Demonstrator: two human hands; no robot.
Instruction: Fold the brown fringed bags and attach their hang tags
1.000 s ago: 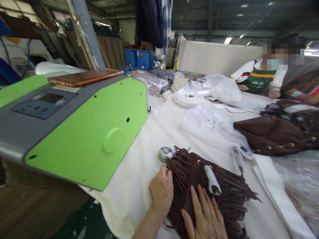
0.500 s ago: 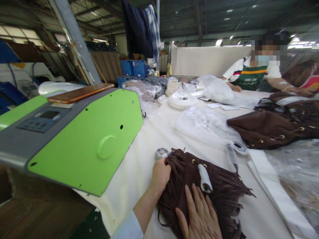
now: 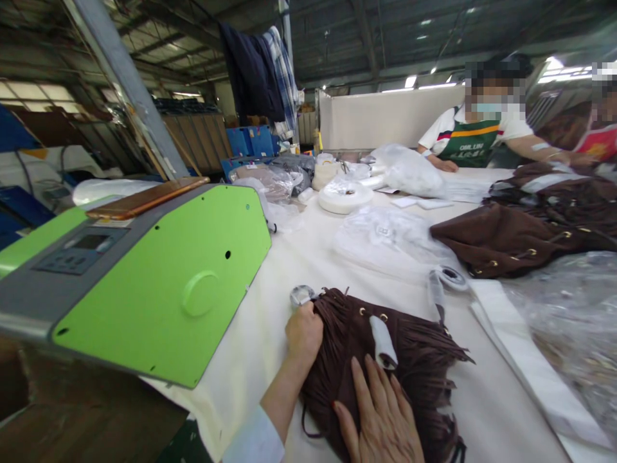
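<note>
At lower centre, the fringed brown bag (image 3: pixel 409 357) extends rightward from the left hand (image 3: pixel 304 331), whose grip clasps its edge, the right hand (image 3: pixel 383 418) spread flat atop it.

Wears a plain sleeve (image 3: pixel 258 438) on the left arm, very light blue, almost white, stopping before the wrist. Has 2 bare hands, a left hand (image 3: pixel 304 331) and a right hand (image 3: pixel 383 421). Shows a little red at the tip of 1 thumb (image 3: pixel 348 429), the right.
</note>
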